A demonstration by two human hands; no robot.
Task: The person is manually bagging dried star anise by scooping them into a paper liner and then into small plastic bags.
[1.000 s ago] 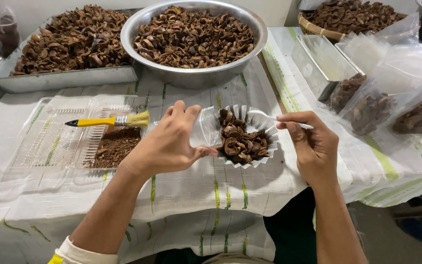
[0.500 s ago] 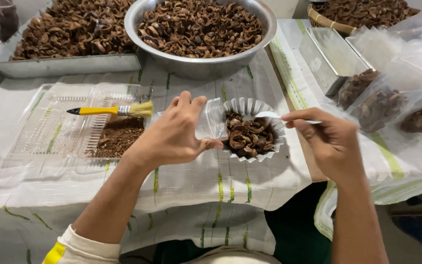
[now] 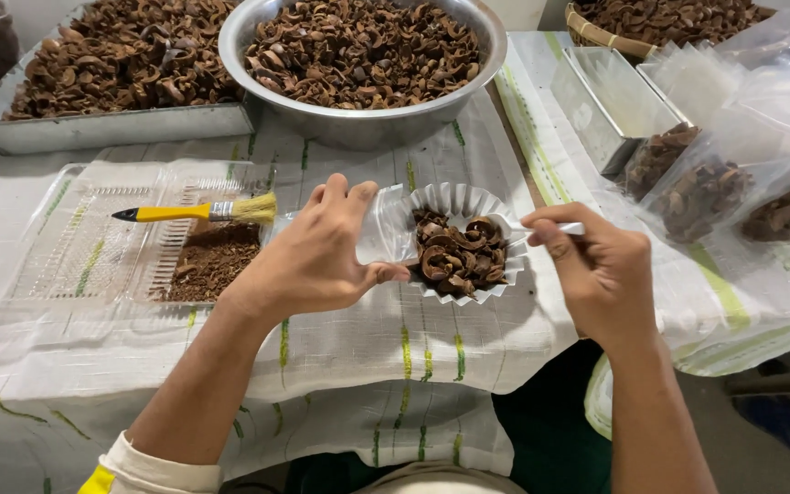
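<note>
At frame centre, the left hand [image 3: 317,261] grasps a pleated clear plastic cup [image 3: 464,206] of curled brown shells [image 3: 457,254]. The right hand [image 3: 596,265] pinches a thin white tool [image 3: 541,227] over its rim. A yellow-handled bristle brush [image 3: 196,211] lies centre-left on a ridged clear tray [image 3: 75,247].

Shiny steel bowl [image 3: 358,123] and dull metal tray [image 3: 112,128] hold rough brown shells. Clear glossy plastic tray [image 3: 84,247], pleated white paper cup [image 3: 454,203], woven matt cloth [image 3: 395,348], clear plastic bags [image 3: 752,101].
</note>
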